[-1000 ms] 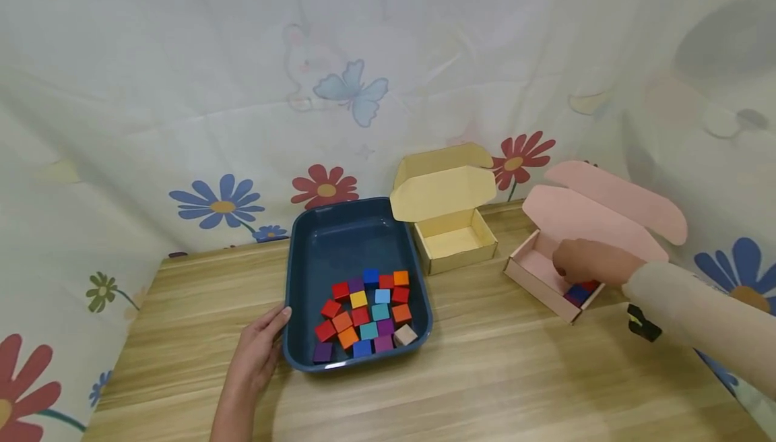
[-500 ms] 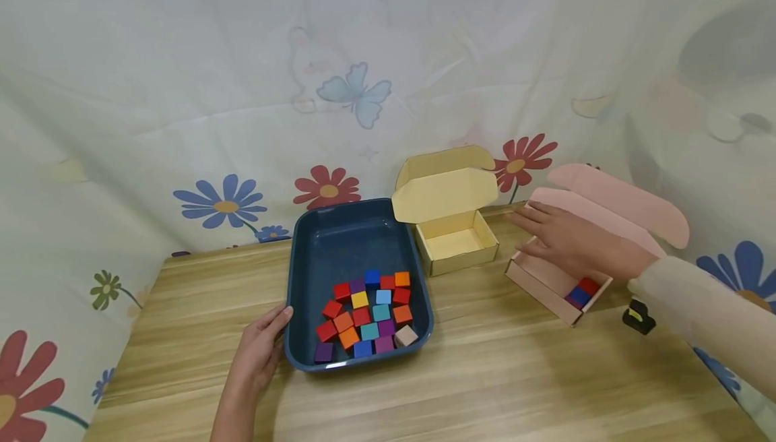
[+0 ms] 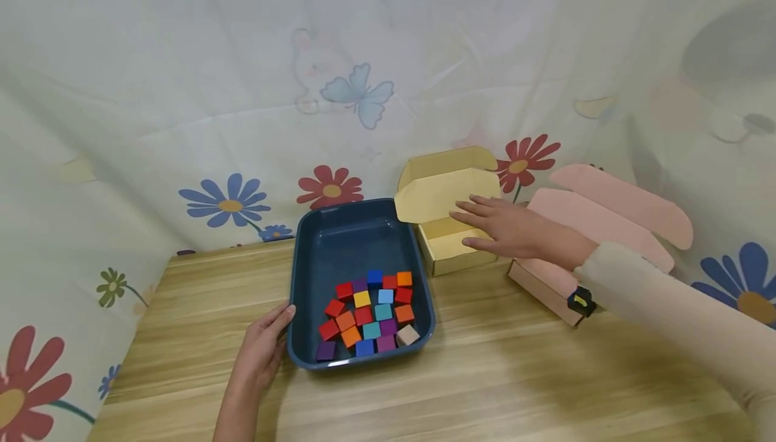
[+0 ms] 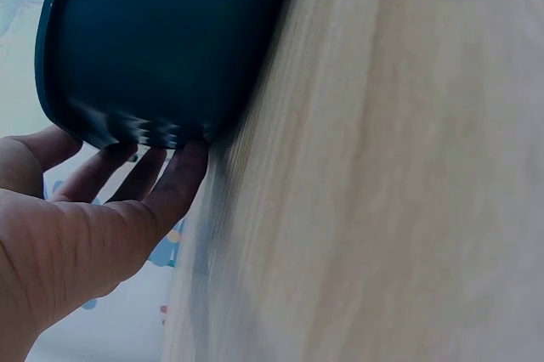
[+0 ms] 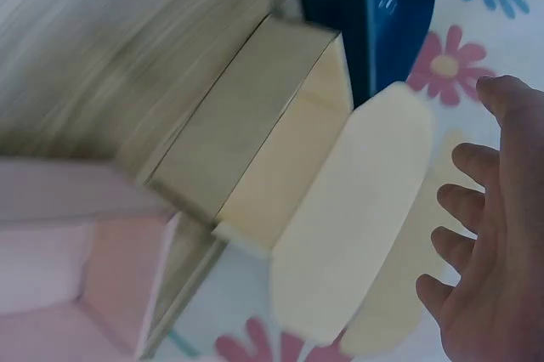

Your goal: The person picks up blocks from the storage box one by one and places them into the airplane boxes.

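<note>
My left hand (image 3: 262, 341) holds the near left side of a dark blue tray (image 3: 293, 260). In the left wrist view the thumb lies at the rim and the fingertips (image 4: 189, 158) touch the outer wall below it. Several coloured cubes (image 3: 364, 314) lie in the near half of the tray. My right hand (image 3: 509, 226) is over the small yellow box (image 3: 461, 265), its fingers spread and holding nothing. The box's lid stands up, and part of its inside is hidden behind the hand. In the right wrist view the yellow box (image 5: 246, 115) shows no cubes in the visible part.
To the right stands a pink box (image 3: 542, 294) with its lid (image 3: 600, 223) raised; the right forearm and a black wrist device (image 3: 580, 301) cover much of its inside. A printed cloth (image 3: 242, 91) hangs behind the wooden table (image 3: 461, 388).
My right hand has risen out of the pink box, opened its fingers and moved left over the yellow box. Red and blue cubes in the pink box are now hidden. My left hand stays at the tray.
</note>
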Available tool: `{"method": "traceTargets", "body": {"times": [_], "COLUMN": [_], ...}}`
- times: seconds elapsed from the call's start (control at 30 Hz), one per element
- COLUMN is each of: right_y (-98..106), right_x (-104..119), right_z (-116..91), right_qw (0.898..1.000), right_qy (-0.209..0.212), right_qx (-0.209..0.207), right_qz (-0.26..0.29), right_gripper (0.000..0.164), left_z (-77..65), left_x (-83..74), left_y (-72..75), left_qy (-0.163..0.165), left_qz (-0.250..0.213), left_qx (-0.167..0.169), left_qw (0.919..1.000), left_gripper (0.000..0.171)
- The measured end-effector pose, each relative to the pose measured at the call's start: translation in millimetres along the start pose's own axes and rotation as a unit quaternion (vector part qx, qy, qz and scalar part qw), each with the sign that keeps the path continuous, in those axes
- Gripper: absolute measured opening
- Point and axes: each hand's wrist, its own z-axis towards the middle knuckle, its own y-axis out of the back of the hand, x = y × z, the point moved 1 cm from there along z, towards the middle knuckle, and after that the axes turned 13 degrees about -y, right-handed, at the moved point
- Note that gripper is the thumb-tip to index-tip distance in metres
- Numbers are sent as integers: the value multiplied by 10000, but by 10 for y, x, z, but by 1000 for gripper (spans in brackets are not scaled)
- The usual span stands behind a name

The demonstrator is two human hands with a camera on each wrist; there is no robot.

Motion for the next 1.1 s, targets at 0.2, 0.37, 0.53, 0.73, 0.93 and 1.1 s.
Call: {"method": "traceTargets", "body": {"times": [0.2,0.37,0.53,0.73,0.93,1.1], "right_y": [4,-30,-120,-214,-330,-535], "right_x": [304,602,1001,1501,1866,2006], "right_z": [252,524,814,1106,1371,1520], "right_qw": [9992,9971,9920,9863,9753,9614], "right_qy": [378,645,867,1015,1246,1307], "right_qx": [108,334,689,994,1560,2266], "right_qz": [-33,-213,-610,-834,-942,-854], "right_gripper": [65,66,68,66,62,58], "left_z": [17,29,11,10,30,28], "left_x": [-2,-5,-4,13,30,29], "left_y": [-11,20,62,67,55,47], "left_qy": [30,17,76,73,76,87], "left_qz": [-38,-4,69,28,-16,-1], "left_qx": [-6,-19,-17,-9,-9,-12], "left_qw": [10000,10000,9999,10000,10000,10000], "left_gripper": [62,63,63,66,67,67]}}
